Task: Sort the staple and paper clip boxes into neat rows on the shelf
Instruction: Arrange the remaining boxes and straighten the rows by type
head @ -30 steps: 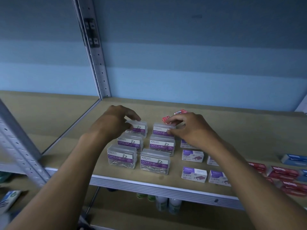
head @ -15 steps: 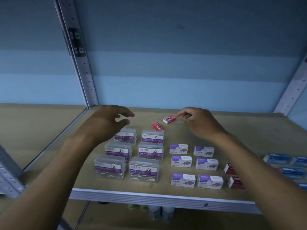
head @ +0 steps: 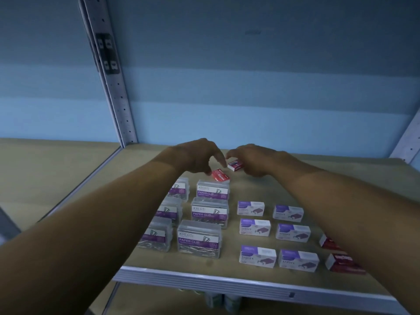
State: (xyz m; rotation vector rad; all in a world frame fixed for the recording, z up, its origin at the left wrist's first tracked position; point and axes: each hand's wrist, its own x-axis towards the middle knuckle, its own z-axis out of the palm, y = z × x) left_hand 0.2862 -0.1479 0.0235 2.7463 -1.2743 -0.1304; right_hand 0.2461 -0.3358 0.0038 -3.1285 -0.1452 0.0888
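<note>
Six paper clip boxes (head: 212, 190) stand two abreast and three deep on the left of the shelf (head: 254, 283); to their right, six staple boxes (head: 254, 227) lie in the same two-by-three order, with two further staple cartons (head: 343, 263) at the far right, one behind the other. Behind the rows, two small staple packs lie askew; the left hand (head: 195, 156) is over the nearer pack (head: 220, 175), the right hand (head: 256, 160) at the farther pack (head: 236, 165).
</note>
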